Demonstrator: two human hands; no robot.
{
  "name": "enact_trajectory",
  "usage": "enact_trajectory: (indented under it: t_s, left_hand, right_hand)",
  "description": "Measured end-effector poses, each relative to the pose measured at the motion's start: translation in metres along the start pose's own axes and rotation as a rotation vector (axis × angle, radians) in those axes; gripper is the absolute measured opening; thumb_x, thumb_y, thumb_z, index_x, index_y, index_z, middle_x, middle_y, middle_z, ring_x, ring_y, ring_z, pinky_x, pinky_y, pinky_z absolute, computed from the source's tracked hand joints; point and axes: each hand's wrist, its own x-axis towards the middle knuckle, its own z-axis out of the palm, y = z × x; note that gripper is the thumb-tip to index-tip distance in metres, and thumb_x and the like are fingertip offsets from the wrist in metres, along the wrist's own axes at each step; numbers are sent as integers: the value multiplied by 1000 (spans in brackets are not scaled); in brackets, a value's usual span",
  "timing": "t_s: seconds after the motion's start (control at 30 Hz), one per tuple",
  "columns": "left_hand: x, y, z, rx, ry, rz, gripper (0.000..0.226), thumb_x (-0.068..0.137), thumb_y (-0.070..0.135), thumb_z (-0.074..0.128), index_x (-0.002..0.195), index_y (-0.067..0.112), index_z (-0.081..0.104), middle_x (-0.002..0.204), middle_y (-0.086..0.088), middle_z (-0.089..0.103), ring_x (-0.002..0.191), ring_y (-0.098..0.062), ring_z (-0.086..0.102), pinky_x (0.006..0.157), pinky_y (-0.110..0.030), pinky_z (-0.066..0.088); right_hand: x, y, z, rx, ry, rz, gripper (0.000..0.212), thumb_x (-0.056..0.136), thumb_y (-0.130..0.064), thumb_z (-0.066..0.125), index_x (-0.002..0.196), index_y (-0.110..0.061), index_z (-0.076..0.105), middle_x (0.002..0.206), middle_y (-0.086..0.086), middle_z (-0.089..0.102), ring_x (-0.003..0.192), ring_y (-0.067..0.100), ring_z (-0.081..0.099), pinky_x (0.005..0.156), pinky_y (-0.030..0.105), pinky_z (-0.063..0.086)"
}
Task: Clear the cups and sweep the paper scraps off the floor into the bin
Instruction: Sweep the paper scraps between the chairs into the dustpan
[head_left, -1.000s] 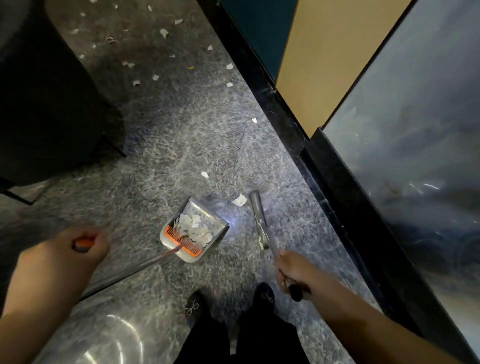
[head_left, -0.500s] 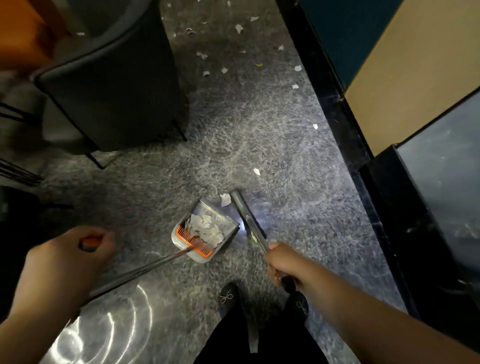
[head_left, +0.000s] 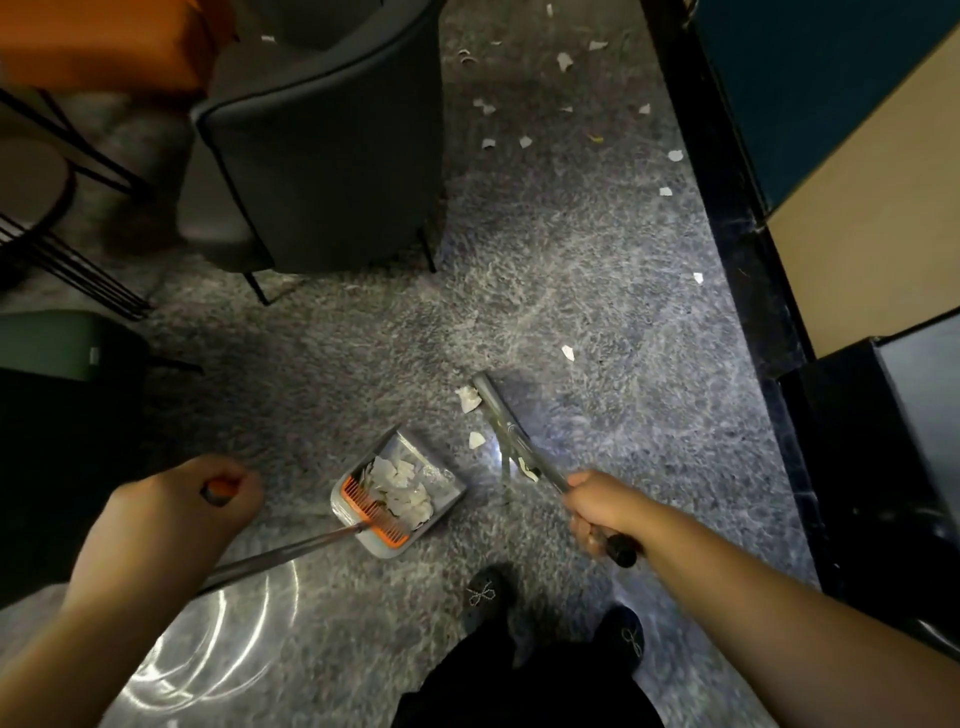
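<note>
My left hand grips the orange-tipped end of a long metal handle that runs down to a grey dustpan with an orange comb edge. White paper scraps fill the pan. My right hand grips the handle of a grey broom, whose head rests on the floor just right of the pan. Two white scraps lie against the broom's left side. Several more scraps are scattered farther up the grey speckled floor.
A dark grey chair stands at the upper left, with thin black metal legs beyond it. A black skirting and wall panels run down the right side. My two dark shoes stand just below the dustpan.
The view has swung left, bringing the chair into sight. The broom head has moved left, pushing scraps closer to the dustpan. Both hands keep their holds.
</note>
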Motion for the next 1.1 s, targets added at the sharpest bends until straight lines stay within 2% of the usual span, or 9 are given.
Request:
enact_trajectory:
  t_s: [0.1, 0.17, 0.3, 0.47, 0.6, 0.7, 0.8, 0.93, 1.1]
  left_hand:
    - [7, -3, 1, -20, -37, -14, 20, 80, 34, 74, 71, 47, 62, 61, 9, 64, 62, -19, 61, 63, -35, 52]
    - [11, -2, 2, -46, -51, -19, 24, 81, 30, 73, 63, 40, 61, 61, 8, 63, 62, -18, 59, 62, -33, 49]
    - [23, 2, 6, -63, -104, -25, 13, 83, 31, 69, 70, 33, 65, 65, 0, 64, 67, -25, 60, 63, -33, 48]
    - [34, 10, 14, -37, -130, -2, 14, 83, 31, 66, 72, 24, 67, 66, -4, 62, 67, -27, 58, 64, -33, 47]
    - [39, 13, 13, -44, -128, 1, 12, 84, 31, 66, 73, 28, 68, 68, -3, 63, 67, -25, 58, 65, -31, 45]
    - [37, 6, 9, -50, -109, -14, 11, 83, 31, 66, 73, 28, 67, 65, 0, 61, 64, -22, 57, 63, -31, 45]
    - [34, -7, 5, -88, -94, -42, 11, 84, 32, 67, 74, 30, 67, 68, 0, 64, 69, -24, 60, 67, -34, 49]
    - [27, -18, 1, -84, -61, -37, 8, 84, 31, 68, 78, 27, 70, 66, 4, 65, 69, -24, 61, 66, -34, 49]
    - [22, -25, 4, -60, -53, -63, 15, 84, 31, 67, 69, 35, 63, 62, 3, 61, 62, -20, 58, 59, -30, 44]
  right_hand:
    - [-2, -10, 7, -56, -2, -14, 15, 94, -2, 41, 98, -10, 53, 59, 12, 54, 43, 21, 48, 39, 26, 42]
    - [-4, -16, 11, -90, -1, -18, 20, 94, -2, 42, 109, -8, 56, 62, 12, 56, 44, 21, 51, 39, 25, 44]
    - [-17, -18, 10, -97, 27, -28, 23, 96, -3, 44, 115, -7, 56, 60, 9, 56, 42, 17, 51, 36, 21, 41]
    - [-34, -14, 6, 32, 45, -6, 19, 98, -6, 43, 112, -18, 50, 60, 8, 51, 44, 16, 46, 35, 20, 36]
    - [-34, -12, 8, 111, 61, 26, 15, 99, -7, 42, 101, -22, 47, 59, 7, 49, 45, 16, 45, 39, 21, 35]
    - [-30, -8, 25, 218, 59, 80, 16, 98, -3, 38, 89, -12, 48, 51, 7, 46, 39, 16, 41, 39, 21, 33]
    - [-30, -7, 51, 403, 12, 112, 16, 97, -1, 32, 94, -7, 47, 49, 5, 42, 36, 13, 38, 37, 17, 31]
    - [-28, -21, 66, 598, -69, 138, 17, 98, -2, 33, 99, -11, 47, 49, 2, 43, 33, 8, 38, 34, 13, 32]
    - [-23, -39, 72, 458, -50, 48, 15, 100, -7, 38, 102, -18, 49, 54, 5, 45, 35, 10, 40, 34, 16, 34]
